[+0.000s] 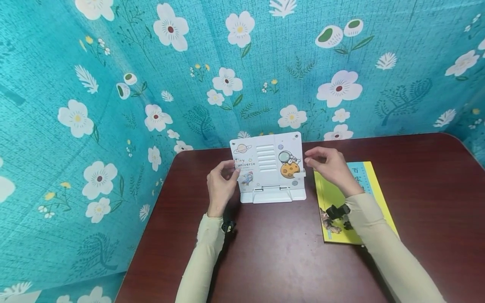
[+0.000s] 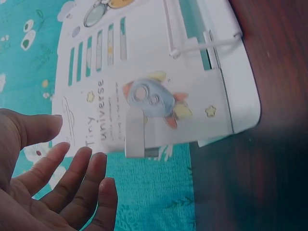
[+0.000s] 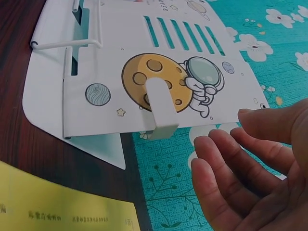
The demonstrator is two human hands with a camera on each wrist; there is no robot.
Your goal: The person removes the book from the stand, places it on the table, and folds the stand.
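While the white rectangular cartoon-printed stand sits between them, bare left hand and bare right hand flank its side edges, fingers relaxed, thumbs apart.

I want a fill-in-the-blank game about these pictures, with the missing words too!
The white rectangular book stand says "Tiny ____".
The printed blue-and-orange rocket sits nearer the person's ____ hand.
The flat yellow rectangular book is partly hidden by the person's ____ arm.
Big white-petalled ____ are printed on the teal cloth behind.

Missing words: universe; left; right; flowers.
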